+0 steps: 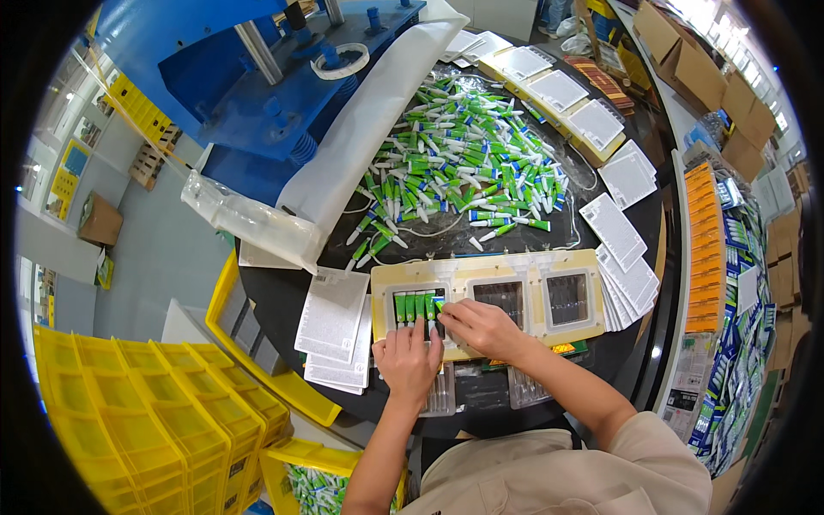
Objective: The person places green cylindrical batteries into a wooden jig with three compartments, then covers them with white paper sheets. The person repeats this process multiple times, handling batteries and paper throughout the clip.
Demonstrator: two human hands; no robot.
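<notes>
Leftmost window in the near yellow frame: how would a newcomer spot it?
On the black table, near side, lies a pale-yellow frame with three windows. The leftmost window, by the left hand, alone shows a row of green tubes.

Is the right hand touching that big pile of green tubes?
Apart: the head view shows yellow tray and black tabletop between the right hand and the pile.

A blue press [232, 120] and heaped tubes [468, 154] beyond the fingers [418, 339], with yellow crates [146, 403] to their left, mark a factory workshop.
</notes>
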